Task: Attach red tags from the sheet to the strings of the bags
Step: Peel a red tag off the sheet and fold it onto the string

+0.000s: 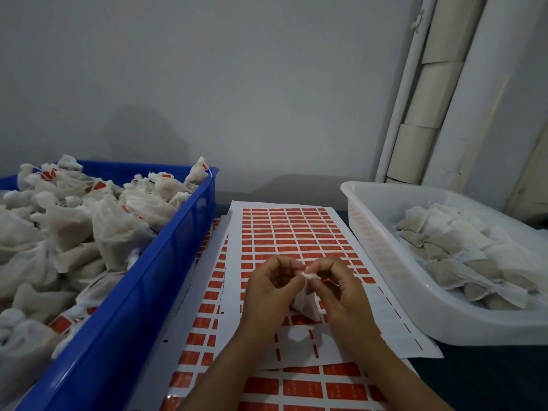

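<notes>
A small white bag hangs between my two hands above the sheet of red tags. My left hand pinches the bag's gathered top with curled fingers. My right hand pinches the same top from the other side, and a bit of red tag shows under its fingers. The bag's string is too small to make out. More tag sheets lie underneath, nearer to me, partly covered by my forearms.
A blue crate on the left is heaped with white bags, several bearing red tags. A translucent white tray on the right holds flat bags. Rolls in plastic lean against the grey wall at the back right.
</notes>
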The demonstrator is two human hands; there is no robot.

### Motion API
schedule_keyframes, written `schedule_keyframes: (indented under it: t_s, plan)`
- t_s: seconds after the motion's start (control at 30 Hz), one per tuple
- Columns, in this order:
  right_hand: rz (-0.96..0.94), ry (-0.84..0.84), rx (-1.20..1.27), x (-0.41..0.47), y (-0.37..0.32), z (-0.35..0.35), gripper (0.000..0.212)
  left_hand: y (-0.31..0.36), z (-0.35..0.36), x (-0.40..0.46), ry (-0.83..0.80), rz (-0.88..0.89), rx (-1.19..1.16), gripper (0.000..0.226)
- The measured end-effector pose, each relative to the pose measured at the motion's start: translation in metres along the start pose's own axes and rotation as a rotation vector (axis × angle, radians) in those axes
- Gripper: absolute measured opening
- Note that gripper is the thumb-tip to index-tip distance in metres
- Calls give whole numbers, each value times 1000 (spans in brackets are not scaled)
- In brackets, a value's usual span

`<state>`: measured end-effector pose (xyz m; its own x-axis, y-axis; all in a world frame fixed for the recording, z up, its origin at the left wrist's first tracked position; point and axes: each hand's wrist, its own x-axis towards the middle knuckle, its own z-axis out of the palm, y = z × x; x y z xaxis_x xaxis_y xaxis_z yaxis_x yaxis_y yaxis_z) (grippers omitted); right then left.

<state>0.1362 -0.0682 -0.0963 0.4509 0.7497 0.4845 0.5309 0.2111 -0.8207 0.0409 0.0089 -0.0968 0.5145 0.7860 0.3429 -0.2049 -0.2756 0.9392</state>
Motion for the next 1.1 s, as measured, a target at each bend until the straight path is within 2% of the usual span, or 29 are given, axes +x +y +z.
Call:
schedule_keyframes:
  t_s: [0.07,0.17,0.3,0.4,0.73,0.97,1.1]
  plan:
    - [-21,-8,-13,0,-1,-1,7,0,0,0,1,-2,-17,9]
    - [-42,1,35,0,-4,-4,18,1,-2,0,-23,21,-18,8]
    - [30,40,131,2,-3,-7,13,0,-4,2,-56,30,4,10]
    - [56,27,116,1,0,-6,6,0,-6,4,-89,30,13,11]
    - [92,93,49,-1,2,-6,14,-5,-7,5,-61,-14,13,10]
    - [-4,137,-68,-3,4,-6,13,-4,-6,4,-65,-39,26,12]
    - [13,151,-126,-2,6,-2,16,-4,-4,3,-42,-53,26,12]
